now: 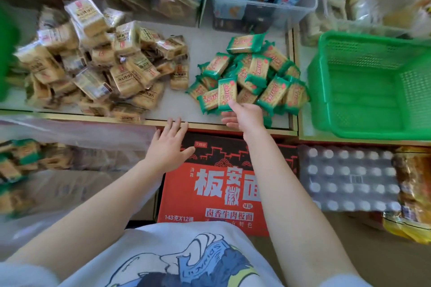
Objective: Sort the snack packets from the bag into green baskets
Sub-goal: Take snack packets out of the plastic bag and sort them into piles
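held packet: one green-edged snack packet [227, 93] stands upright at the near edge of the green pile, pinched at its lower end by the right hand.
right hand: the right hand [245, 117] reaches over the worktop edge, thumb and fingers closed on the bottom of that packet; the other fingers curl below it.
left hand: the left hand [169, 144] is flat with fingers spread and straight, fingertips at the worktop's front edge, holding nothing.
green pile: one heap of green-edged packets [258, 72] on the right half of the worktop; about fifteen to twenty show, an exact count is not possible as they overlap.
tan pile: one larger heap of tan clear-wrapped packets [98, 65] on the left half of the worktop, apart from the green pile; too many and too overlapped to count.
green baskets: one green basket [373, 86] just right of the green pile, nothing seen in it; a blurred green shape [7, 53] at the left edge may be a second one, cannot tell.
bag: one clear plastic bag [58, 170] at lower left below the worktop, with green and tan packets inside.
worktop: one pale worktop [200, 44] carries both piles.
clear bins: two clear bins [263, 7] behind the piles, the right one with blue packets, the left with brownish ones.
below: one red carton [210, 193] and one wrapped pack of bottles [349, 179] stand on the floor.
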### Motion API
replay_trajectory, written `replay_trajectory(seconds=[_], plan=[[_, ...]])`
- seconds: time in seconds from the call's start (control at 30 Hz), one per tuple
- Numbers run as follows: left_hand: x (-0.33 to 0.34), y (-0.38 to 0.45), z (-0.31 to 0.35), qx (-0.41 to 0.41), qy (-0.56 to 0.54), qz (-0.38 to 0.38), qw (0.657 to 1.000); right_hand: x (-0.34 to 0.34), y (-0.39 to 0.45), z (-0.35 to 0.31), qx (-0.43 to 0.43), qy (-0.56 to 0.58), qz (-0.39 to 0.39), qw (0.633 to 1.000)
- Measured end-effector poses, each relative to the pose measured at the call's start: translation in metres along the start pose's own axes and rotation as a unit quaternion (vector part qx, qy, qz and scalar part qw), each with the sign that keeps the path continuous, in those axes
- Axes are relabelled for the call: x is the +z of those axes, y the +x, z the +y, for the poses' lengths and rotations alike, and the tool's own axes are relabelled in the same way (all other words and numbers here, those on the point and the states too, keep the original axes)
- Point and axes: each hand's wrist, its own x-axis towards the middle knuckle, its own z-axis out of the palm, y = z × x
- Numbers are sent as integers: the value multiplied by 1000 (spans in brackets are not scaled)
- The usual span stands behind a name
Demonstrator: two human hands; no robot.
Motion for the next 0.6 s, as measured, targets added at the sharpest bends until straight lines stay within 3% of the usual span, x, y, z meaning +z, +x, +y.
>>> replay_trajectory(seconds=[0.17,0.33,0.47,0.6], plan=[[-2,1,-2,8,-3,-13,1000,3,13,-12,16,91,57,994],[-2,1,-5,22,8,-19,1000,8,-22,6,-5,113,77,991],[-32,-4,-8,39,-24,-37,998,44,-72,27,-12,82,-40,996],[-51,-64,-85,-59,-230,100,966,110,-103,59,14,-14,-125,992]])
